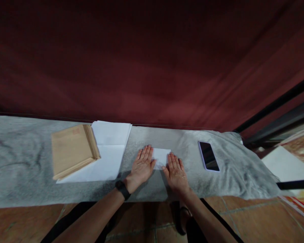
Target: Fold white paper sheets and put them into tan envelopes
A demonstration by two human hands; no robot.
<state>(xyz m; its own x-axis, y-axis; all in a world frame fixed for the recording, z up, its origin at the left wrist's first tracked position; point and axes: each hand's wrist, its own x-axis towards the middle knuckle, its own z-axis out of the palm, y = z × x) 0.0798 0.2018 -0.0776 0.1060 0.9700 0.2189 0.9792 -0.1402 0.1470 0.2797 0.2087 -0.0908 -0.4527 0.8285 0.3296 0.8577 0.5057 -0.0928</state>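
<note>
Tan envelopes, white paper (phone's edged lilac).

My one view looks forward and down from my head, above and behind my hands.

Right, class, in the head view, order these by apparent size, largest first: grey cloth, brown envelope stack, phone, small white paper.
1. Grey cloth
2. Brown envelope stack
Unranked: phone and small white paper look too alike, the paper being partly covered.
</note>
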